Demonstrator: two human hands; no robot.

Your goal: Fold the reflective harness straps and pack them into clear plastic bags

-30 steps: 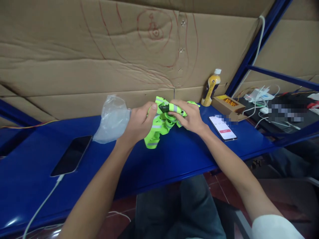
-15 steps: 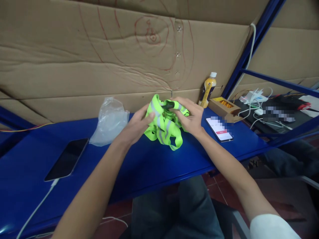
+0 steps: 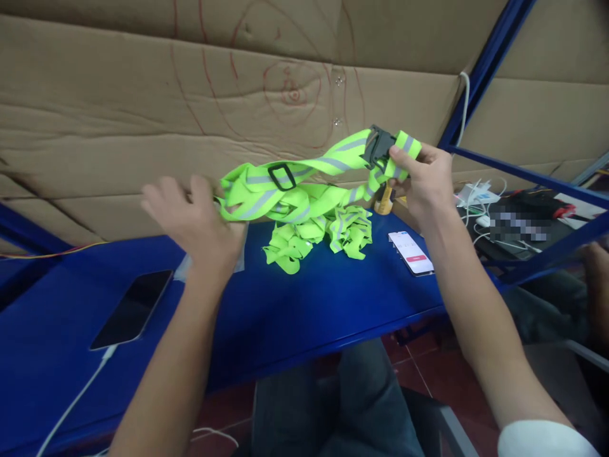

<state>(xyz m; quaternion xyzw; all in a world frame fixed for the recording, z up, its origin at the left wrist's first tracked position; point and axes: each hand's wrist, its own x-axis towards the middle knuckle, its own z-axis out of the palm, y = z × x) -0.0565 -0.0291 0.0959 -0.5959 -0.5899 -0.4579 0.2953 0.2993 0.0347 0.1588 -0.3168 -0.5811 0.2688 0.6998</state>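
A neon-green reflective strap (image 3: 314, 171) with grey stripes is stretched in the air between my two hands. My right hand (image 3: 423, 174) pinches its right end beside a dark plastic buckle (image 3: 379, 149). At the strap's left end is my left hand (image 3: 195, 219); its outer fingers are spread, while its thumb side bears the looped strap and is partly hidden. A black slider (image 3: 281, 177) sits on the strap nearer my left hand. More crumpled green strap (image 3: 349, 231) lies below on the blue table (image 3: 304, 304).
On the left lies a dark phone (image 3: 133, 309) with a white cable. A clear plastic bag (image 3: 239, 260) is mostly behind my left hand. A lit phone (image 3: 412, 252) and a partly hidden bottle (image 3: 383, 204) are on the right. Cardboard (image 3: 118, 95) backs the table.
My hands have moved apart and up, lifting part of the bunched strap off the table and stretching it out. The buckle and slider now show clearly.
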